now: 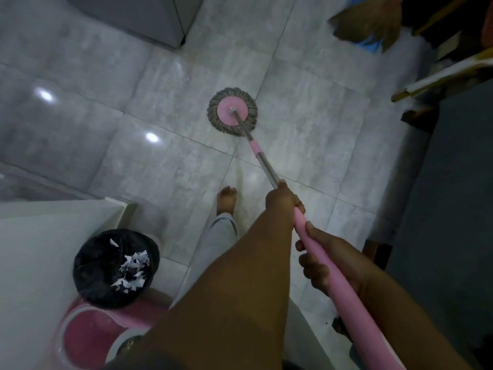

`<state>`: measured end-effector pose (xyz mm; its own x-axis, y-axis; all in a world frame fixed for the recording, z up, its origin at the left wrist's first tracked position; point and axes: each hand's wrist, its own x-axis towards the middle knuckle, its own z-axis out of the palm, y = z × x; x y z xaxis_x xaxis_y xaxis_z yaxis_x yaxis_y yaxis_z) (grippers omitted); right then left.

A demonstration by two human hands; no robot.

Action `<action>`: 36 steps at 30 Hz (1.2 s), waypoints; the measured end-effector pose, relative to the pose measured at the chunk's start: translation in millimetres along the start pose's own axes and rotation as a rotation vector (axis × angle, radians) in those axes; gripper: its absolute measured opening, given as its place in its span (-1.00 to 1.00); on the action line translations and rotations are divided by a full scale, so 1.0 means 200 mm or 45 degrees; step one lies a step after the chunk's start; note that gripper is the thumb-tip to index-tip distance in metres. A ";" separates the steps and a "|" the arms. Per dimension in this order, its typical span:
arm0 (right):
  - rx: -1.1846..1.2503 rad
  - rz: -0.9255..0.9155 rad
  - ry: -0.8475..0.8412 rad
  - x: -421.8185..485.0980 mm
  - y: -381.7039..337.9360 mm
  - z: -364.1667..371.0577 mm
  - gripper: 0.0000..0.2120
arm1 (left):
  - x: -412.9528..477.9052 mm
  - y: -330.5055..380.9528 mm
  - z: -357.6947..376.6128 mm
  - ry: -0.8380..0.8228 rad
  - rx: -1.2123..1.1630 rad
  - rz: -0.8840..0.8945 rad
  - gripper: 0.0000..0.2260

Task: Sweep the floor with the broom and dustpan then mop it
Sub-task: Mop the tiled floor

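A round spin mop head (232,111) with grey strands and a pink disc lies flat on the pale tiled floor (165,76). Its steel and pink handle (328,265) runs down to the right towards me. My left hand (282,198) grips the handle further down the shaft, where the steel meets the pink grip. My right hand (328,260) grips the pink grip closer to my body. A straw broom (368,22) leans at the top right, over something blue that I cannot identify.
A black-lined bin (114,268) holding torn paper scraps stands at the lower left beside a white cabinet (53,236). A pink mop bucket (101,332) sits below it. My bare foot (226,200) is on the tiles. Dark furniture (440,182) lines the right side; a grey appliance (149,17) stands at the top.
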<state>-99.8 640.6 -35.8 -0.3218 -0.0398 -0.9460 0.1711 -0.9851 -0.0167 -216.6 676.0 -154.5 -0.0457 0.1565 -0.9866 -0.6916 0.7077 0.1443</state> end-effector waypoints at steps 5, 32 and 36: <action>-0.009 -0.035 -0.025 0.23 -0.31 0.23 -0.59 | 0.18 0.41 -0.06 -0.022 -0.088 0.080 -0.58; 0.140 -0.172 -0.137 0.52 -0.73 0.29 -0.56 | 0.35 0.90 0.09 -0.011 0.096 0.099 -0.63; 0.271 -0.179 -0.133 0.33 -0.28 0.11 -0.56 | 0.20 0.44 0.09 -0.021 0.202 0.062 -0.60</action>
<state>-151.0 689.8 -90.8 -0.4249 0.0940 -0.9004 -0.0783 -0.9947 -0.0669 -266.6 756.7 -179.4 -0.0637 0.2032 -0.9771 -0.5664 0.7987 0.2031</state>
